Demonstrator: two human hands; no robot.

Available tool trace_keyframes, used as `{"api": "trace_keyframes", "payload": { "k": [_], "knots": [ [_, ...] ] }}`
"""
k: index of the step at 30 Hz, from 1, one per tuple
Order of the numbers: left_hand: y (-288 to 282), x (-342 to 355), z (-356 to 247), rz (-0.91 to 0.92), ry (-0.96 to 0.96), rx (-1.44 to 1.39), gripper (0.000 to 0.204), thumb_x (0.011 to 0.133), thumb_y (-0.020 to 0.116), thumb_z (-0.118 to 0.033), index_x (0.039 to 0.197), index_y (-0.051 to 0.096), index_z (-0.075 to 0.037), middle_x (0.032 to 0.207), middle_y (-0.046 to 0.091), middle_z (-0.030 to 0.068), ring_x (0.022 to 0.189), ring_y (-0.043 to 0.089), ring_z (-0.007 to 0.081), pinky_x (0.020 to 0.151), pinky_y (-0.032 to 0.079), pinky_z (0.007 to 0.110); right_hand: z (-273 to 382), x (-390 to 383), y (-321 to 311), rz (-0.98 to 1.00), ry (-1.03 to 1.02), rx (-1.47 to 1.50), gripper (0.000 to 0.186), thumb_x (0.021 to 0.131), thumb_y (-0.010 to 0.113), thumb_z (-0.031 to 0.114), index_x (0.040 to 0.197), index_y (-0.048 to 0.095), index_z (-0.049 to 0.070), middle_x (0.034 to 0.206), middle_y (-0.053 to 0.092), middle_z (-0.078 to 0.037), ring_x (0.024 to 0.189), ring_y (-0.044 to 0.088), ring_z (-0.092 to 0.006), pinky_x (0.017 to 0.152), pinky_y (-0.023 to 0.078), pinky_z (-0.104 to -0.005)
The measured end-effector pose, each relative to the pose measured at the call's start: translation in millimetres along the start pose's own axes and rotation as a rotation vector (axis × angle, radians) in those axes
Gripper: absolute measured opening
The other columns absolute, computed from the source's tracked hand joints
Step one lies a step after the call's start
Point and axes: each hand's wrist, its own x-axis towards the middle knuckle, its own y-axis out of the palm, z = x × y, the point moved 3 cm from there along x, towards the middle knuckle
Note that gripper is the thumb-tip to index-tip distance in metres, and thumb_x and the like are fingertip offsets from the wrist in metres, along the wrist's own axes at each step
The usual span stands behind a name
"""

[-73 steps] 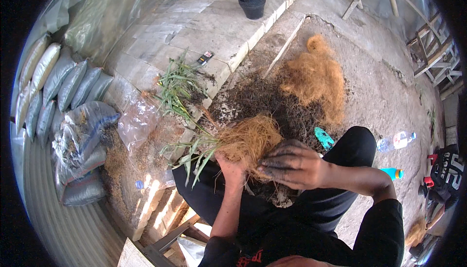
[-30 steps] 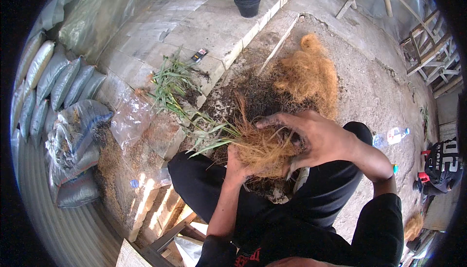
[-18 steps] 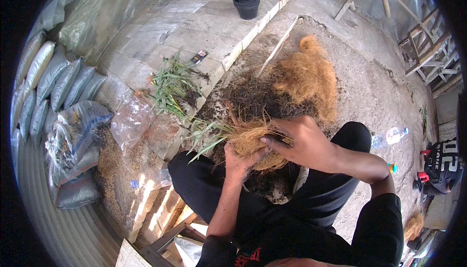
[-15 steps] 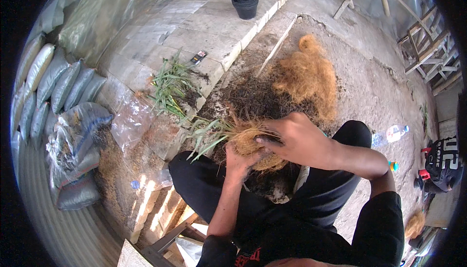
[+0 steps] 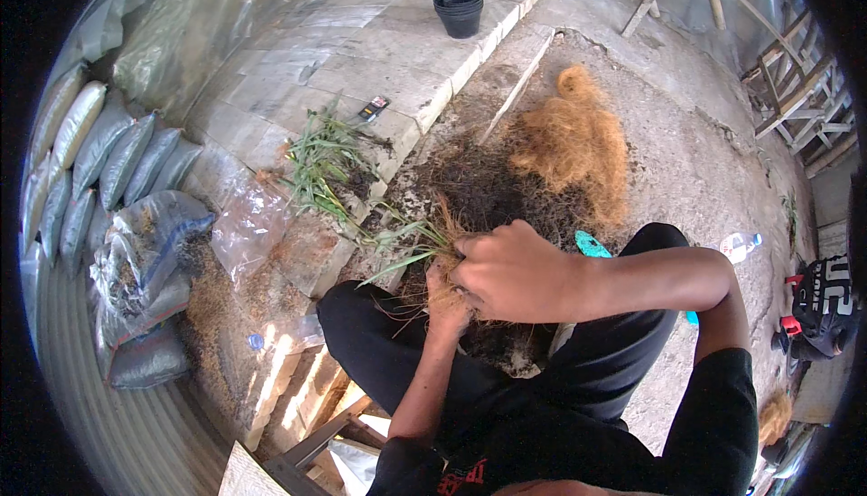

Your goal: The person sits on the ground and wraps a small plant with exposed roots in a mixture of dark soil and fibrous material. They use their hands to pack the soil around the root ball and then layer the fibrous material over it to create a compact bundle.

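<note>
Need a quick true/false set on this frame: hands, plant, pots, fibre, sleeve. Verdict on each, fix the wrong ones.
1. The left hand and right hand meet at the base of a green leafy plant. True.
2. That plant's leaves point to the person's right. False: they point to the left.
3. The nested black pots stand upright. True.
4. The big loose fibre heap lies among the filled bags. False: the orange-brown fibre heap is on the ground ahead, beside dark soil.
5. The clear plastic bag is left of the loose green plants. True.
6. A sleeve covers the right forearm. False: the forearm is bare.
</note>
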Motion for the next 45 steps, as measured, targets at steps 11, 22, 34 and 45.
{"api": "trace_keyframes", "payload": {
  "k": [11,22,34,45],
  "knots": [
    [10,-1,-57,0.061,-0.003,-0.170,0.046,0.066,0.078,-0.007,0.106,0.056,0.003,0.097,0.065,0.0090,0.087,0.061,0.0160,0.079,0.050,0.030,-37,5,-36,-0.378,0.081,0.257,0.023,0.075,0.071,0.024,0.082,0.066,0.002,0.074,0.066,-0.009,0.065,0.065,-0.0180,0.061,0.053,-0.0322],
    [5,-8,-64,0.161,-0.021,-0.349,0.058,0.062,0.079,0.000,0.112,0.050,0.005,0.105,0.061,0.0132,0.095,0.061,0.0207,0.085,0.051,0.035,-102,-4,-6,-0.064,0.373,0.768,0.029,0.084,0.066,0.030,0.091,0.066,0.002,0.080,0.068,-0.007,0.075,0.064,-0.0124,0.073,0.050,-0.0286],
    [3,-17,-50,0.238,-0.037,-0.421,0.084,0.057,0.083,0.000,0.125,0.034,0.004,0.113,0.053,0.0141,0.102,0.057,0.0240,0.091,0.049,0.038,-70,8,-8,-0.086,0.335,0.596,0.048,0.070,0.071,0.025,0.105,0.061,-0.006,0.103,0.058,-0.025,0.100,0.055,-0.0352,0.091,0.043,-0.0368],
    [0,-12,-54,0.278,-0.090,-0.296,0.079,0.061,0.081,0.000,0.124,0.035,0.004,0.113,0.053,0.0155,0.102,0.057,0.0240,0.089,0.050,0.038,-59,27,5,0.008,0.413,0.342,0.069,0.069,0.069,0.009,0.128,0.038,-0.009,0.123,0.048,-0.028,0.125,0.040,-0.0359,0.106,0.033,-0.0396]
  ]
}}
